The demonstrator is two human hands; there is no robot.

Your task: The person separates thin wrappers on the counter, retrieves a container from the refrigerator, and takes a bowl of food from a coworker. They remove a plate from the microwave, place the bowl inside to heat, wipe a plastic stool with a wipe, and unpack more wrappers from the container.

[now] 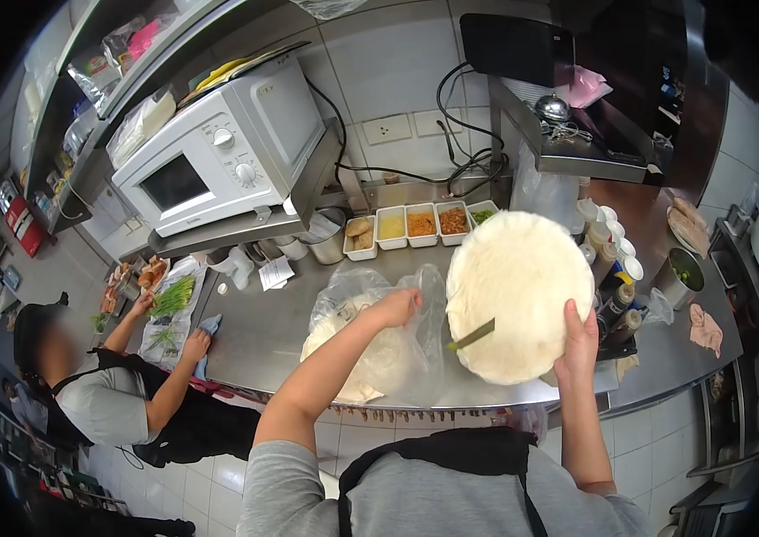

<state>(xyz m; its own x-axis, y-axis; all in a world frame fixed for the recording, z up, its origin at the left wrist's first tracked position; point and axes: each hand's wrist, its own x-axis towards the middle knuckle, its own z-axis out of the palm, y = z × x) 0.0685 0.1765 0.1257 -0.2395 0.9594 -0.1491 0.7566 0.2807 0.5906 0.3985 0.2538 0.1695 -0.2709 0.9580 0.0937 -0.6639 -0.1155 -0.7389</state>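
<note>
My right hand (579, 340) grips the right edge of a large, pale, round flat piece that looks like dough (522, 277), held up above the counter. Across its lower left lies a narrow dark green strip (472, 336), whose kind I cannot make out. Over the counter, my left hand (400, 307) is closed on the clear plastic bag (415, 353). More pale flat rounds (330, 349) lie in or under that bag, partly hidden by the plastic and my left forearm.
Small white tubs (391, 227) of chopped food line the back of the steel counter (254, 345). A microwave (218, 152) sits on a shelf. Bottles (614, 309) stand at right. A co-worker (120, 394) at left handles green onions (173, 295).
</note>
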